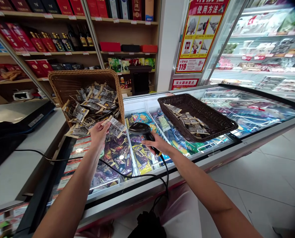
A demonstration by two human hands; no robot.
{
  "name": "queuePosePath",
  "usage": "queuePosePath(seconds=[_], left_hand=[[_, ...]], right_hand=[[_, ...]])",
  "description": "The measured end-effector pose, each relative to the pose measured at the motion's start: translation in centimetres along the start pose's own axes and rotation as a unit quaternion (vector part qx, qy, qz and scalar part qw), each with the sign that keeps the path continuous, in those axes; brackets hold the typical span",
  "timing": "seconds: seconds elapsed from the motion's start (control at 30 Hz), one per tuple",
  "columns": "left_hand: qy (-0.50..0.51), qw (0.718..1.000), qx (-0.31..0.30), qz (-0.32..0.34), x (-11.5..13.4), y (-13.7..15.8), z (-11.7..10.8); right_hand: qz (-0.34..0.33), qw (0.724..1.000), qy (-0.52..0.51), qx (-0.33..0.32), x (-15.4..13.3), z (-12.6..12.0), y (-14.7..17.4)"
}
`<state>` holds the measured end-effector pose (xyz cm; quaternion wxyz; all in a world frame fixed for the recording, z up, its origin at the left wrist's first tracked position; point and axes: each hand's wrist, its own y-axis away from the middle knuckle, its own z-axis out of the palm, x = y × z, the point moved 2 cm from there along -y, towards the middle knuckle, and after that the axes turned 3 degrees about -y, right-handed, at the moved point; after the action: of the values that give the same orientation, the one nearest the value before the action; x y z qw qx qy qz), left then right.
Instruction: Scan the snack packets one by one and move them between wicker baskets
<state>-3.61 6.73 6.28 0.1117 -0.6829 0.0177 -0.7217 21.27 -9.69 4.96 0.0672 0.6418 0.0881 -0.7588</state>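
Observation:
My left hand (99, 133) pinches a small snack packet (116, 127) by its left end, label side up. A black barcode scanner (140, 129) is gripped by its handle in my right hand (157, 144), its head turned left toward the packet. Behind my left hand a tan wicker basket (121, 96) stands tilted, heaped with similar packets (95, 99). To the right, a dark brown wicker tray (212, 114) holds several such packets (190, 123) at its left end. Both containers rest on the glass top of a chest freezer.
Below the glass lie bagged frozen treats (142, 158). The scanner's black cable (135, 176) runs across the freezer front. A grey counter (38, 145) is at the left. Shelves (50, 53) with boxes and bottles stand behind, and a lit display fridge (266, 49) stands at the right.

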Motion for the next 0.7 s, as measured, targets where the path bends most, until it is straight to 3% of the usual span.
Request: queuePosePath(seconds=[0.27,0.43,0.57,0.7], left_hand=[[0.018,1.000,-0.020,-0.001,0.6,0.7,0.8],[0.046,0.996,-0.072,-0.006,1.3,1.3,3.6],[0.066,0.986,-0.148,-0.029,1.3,1.3,9.3],[0.084,0.969,-0.225,-0.059,0.9,1.4,17.9]], right_hand=[[-0.023,0.995,-0.095,0.035,-0.4,-0.1,0.2],[-0.095,0.976,-0.194,0.039,-1.0,-0.4,0.4],[-0.159,0.958,-0.233,0.045,-1.7,-0.8,0.5],[-0.192,0.949,-0.241,0.075,-2.4,-1.2,0.8]])
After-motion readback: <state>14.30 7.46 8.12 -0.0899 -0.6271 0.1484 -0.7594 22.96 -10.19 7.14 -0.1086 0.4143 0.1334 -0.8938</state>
